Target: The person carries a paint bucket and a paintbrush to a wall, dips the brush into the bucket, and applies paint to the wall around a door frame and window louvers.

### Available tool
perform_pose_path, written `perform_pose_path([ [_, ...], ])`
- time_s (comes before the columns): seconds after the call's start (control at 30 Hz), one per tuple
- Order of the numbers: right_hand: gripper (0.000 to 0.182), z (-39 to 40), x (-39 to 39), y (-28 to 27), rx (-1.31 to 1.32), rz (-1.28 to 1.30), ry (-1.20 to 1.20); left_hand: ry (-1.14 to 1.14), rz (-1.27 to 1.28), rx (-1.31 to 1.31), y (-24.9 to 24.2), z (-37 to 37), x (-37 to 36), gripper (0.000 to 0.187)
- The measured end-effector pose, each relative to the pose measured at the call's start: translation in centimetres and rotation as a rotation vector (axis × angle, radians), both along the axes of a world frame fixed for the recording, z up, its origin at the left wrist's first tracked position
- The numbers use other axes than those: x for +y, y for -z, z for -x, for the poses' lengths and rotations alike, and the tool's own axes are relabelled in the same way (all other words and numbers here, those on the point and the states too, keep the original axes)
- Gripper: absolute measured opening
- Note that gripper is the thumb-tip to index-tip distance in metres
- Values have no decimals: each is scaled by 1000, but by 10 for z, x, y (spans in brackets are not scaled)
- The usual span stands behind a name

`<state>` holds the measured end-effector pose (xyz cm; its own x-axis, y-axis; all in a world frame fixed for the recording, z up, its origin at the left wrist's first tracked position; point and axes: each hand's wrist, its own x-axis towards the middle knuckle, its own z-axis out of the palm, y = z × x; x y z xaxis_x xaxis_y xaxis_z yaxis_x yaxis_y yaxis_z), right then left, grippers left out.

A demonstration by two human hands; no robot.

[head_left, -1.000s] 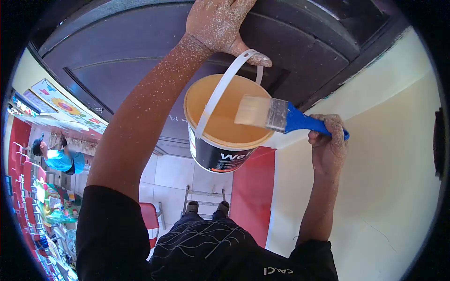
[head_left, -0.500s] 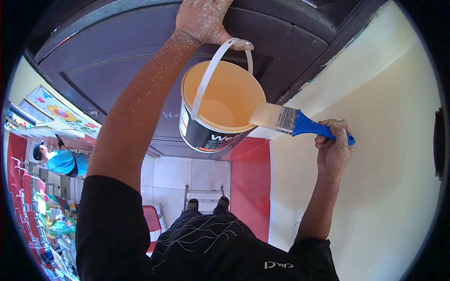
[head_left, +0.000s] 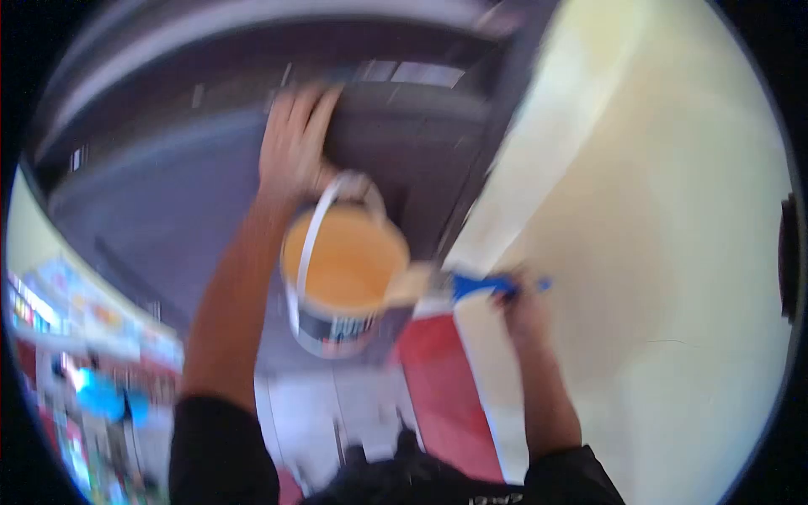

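My left hand (head_left: 295, 151) lies with its fingers up against the dark door (head_left: 185, 185). From its thumb hangs a paint bucket (head_left: 337, 332) by a white handle, and pale orange paint shows inside. In my right hand (head_left: 528, 316) is a paintbrush (head_left: 484, 288) with a blue handle, held sideways. Its paint-coloured bristles overlap the bucket's right rim; blur hides whether they touch it. Both hands are smeared by motion.
A cream wall (head_left: 673, 252) rises on the right, with a red lower band (head_left: 446, 379). Ladder rails (head_left: 339, 442) stand by my feet on the pale tiled floor (head_left: 303, 412). A person in blue (head_left: 103, 400) is far off at left.
The view has shifted and blurred. Bucket, brush and both hands now appear lower and further left. More of the door's top shows, with the fingers of my left hand in view.
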<state>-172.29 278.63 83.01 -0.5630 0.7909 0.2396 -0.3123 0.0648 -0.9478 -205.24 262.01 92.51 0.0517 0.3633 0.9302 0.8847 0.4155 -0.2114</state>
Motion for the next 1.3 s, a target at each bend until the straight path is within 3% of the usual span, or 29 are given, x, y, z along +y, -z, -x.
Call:
perform_pose_path([
  [0.13,12,6,-15,-15,207,437,-128,11,26,31,-5,-13,-7,131],
  [0.23,13,-11,4,-43,388,566,-160,15,49,23,-11,-24,-8,130],
  [0.33,13,-24,10,-80,605,497,-163,-26,44,45,-10,-17,-21,127],
  [0.43,13,-50,20,-145,738,422,-124,136,98,61,-21,-25,-19,122],
  [0.7,24,-75,-27,-342,884,-119,-80,328,155,100,-69,-54,3,105],
  [0.93,33,-56,19,-452,892,-487,-20,286,158,-24,-51,-63,20,107],
  [1.3,28,17,53,-610,729,-1128,634,186,115,-164,-39,-60,23,108],
])
